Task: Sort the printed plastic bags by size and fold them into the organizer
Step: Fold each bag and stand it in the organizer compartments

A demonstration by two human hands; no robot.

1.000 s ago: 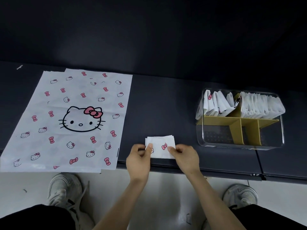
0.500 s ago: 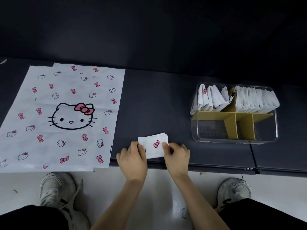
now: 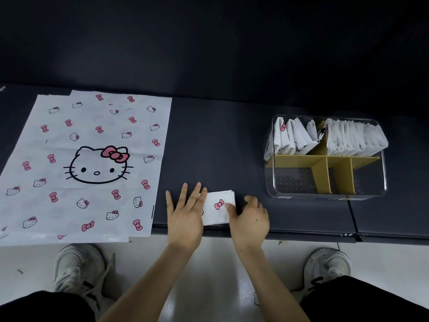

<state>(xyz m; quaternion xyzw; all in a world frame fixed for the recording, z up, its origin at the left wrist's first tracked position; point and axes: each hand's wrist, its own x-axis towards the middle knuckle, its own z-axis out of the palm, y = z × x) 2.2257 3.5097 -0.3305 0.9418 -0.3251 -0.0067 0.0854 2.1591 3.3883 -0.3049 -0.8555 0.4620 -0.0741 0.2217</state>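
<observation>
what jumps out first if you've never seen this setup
The big cat-face printed plastic bag lies flat on the left. Near the front edge, a small folded bag sits between the left hand, flat on it, and the right hand at its right edge. On the right, a clear organizer holds folded bags in its back compartments.

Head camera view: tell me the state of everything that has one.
Folded bag: folded small, flat on the table.
Left hand: fingers straight, resting on it.
Right hand: fingers curled, gripping its right edge.
Large bags: unfolded, stacked flat.
Organizer: far compartments filled, near ones empty.
</observation>
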